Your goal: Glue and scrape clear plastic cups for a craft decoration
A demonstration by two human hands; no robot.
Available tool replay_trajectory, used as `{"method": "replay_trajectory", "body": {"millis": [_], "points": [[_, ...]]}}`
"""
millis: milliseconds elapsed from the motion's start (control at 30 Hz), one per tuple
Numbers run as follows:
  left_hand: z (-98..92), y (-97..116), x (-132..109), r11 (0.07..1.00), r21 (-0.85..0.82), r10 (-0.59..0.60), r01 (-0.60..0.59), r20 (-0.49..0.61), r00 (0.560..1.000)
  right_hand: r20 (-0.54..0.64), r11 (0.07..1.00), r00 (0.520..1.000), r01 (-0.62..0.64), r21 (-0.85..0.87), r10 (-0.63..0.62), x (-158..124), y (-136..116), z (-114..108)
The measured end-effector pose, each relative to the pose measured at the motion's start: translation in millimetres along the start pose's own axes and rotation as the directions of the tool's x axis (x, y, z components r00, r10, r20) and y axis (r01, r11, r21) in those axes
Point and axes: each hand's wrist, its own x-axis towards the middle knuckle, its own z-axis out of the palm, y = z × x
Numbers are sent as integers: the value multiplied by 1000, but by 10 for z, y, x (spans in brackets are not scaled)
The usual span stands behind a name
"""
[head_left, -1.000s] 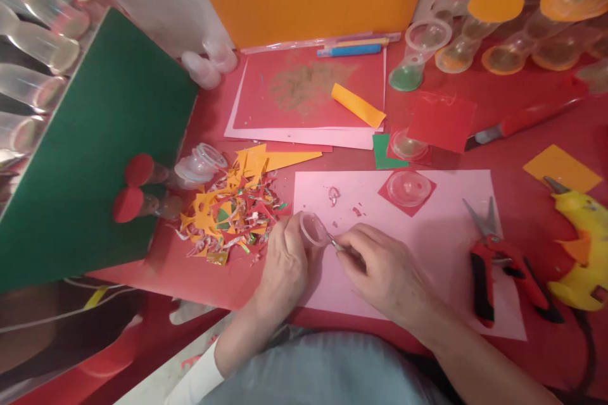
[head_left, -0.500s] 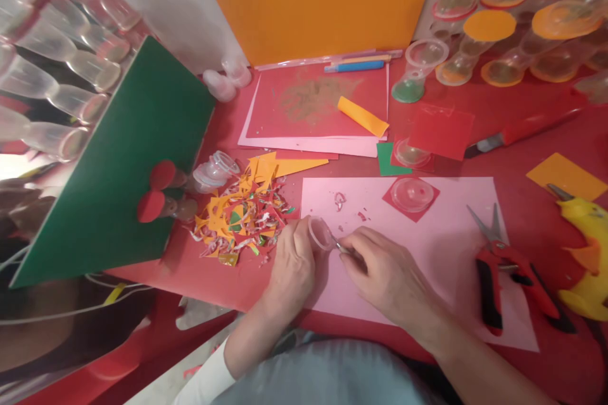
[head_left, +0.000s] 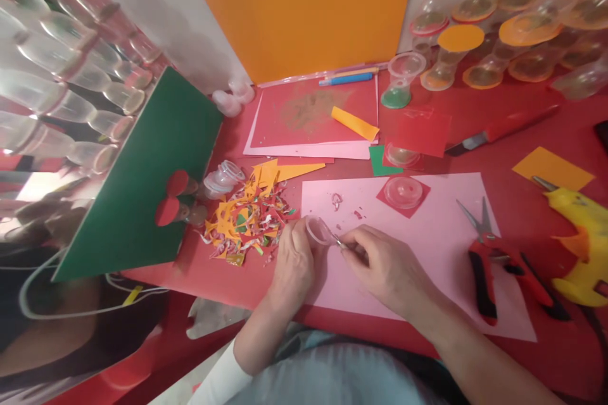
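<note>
My left hand is closed around a small clear plastic cup, its open rim tilted toward the right. My right hand pinches a slim metal-tipped tool whose tip meets the cup's rim; most of the tool is hidden in my fingers. Both hands are over a pink paper sheet, where a few red shavings lie. On the sheet behind my right hand, a clear round plastic piece rests on a red paper square. Red-handled snips lie with parted blades to the right.
Colourful paper scraps are heaped left of the sheet, near stacked clear cups. A green board leans at the left. Farther right are a red-handled cutter and a yellow glue gun. Joined cups line both sides.
The camera view has shifted slightly, so the surroundings appear moved. Both hands keep nearly the same position, with the tool tip still at the cup's rim.
</note>
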Motion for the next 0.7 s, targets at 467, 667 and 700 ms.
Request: {"method": "replay_trajectory", "body": {"millis": [467,667,700], "points": [[-5,13,4,999,-22,-27,28,49,998,49,989,995,95,-109,-90,18,-33,-2],[-38,19,36,1000,-19,4,-3,53,999,54,986,994,99,-132,-92,14,-41,2],[-43,18,39,1000,-16,7,-6,54,999,50,986,994,99,-135,-93,11,-41,5]]}}
